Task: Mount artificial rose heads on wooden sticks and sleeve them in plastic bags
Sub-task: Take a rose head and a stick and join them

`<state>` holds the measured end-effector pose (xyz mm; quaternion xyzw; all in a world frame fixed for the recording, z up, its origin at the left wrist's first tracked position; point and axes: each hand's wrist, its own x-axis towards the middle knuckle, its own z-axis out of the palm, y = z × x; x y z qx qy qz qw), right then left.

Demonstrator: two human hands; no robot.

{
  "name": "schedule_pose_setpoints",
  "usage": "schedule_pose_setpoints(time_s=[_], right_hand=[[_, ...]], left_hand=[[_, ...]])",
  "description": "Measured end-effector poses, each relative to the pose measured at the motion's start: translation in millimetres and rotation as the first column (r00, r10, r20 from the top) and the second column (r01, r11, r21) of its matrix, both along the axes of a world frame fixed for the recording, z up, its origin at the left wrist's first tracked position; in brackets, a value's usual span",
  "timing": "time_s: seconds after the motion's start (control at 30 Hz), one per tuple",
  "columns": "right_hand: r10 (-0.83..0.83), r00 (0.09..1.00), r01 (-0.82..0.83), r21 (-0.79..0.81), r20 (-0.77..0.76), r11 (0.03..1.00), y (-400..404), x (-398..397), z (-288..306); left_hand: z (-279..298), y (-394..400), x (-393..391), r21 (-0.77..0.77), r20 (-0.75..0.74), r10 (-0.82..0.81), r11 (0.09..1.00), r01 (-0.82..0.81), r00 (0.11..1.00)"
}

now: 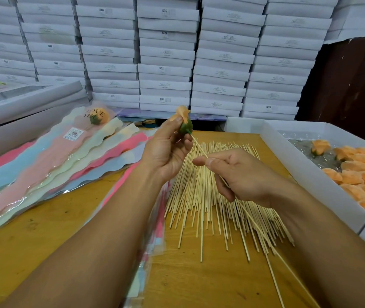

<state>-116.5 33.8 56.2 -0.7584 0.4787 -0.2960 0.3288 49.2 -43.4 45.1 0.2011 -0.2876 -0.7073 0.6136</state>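
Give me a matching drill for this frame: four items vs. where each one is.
Items:
1. rose head
2. single stick
3. loose sticks
4. spare rose heads

Places:
A. spread out on the wooden table
B. in the white box at right
C. gripped by the left hand
D. pinched by the right hand, tip at the rose base

Pairs: 1-C, 2-D, 3-A, 4-B
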Motion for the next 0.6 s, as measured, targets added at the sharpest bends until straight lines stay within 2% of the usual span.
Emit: schedule_pose_setpoints(time_s=[0.1,0.2,0.43,0.6], right_hand=[[-0.029,0.999,0.03,0.02,-0.035,0.999,-2.4,-1.6,-1.2],[-0.046,0.999,0.046,0.029,-0.012,0.999,-4.4,-2.2,-3.1],[-0.039,0.998,0.034,0.084,0.056,0.996,-12.6,-3.2,-14.0],[-0.063,0.938,-0.06,0.339,0.34,0.939,-18.3,-10.1,-16.2]], left_hand=[[-1.3,0.4,-1.3,-0.103,0.116,0.056,0.994,-0.044,0.992],[-1.9,-0.1,-1.0,-0.166,0.154,0.077,0.985,-0.051,0.985],[-6.7,-2.0,-0.8,-0.139,0.229,0.14,0.984,-0.11,0.963],[-13.0,-3.8,-9.1,-0.047,0.357,0.181,0.983,-0.176,0.916]])
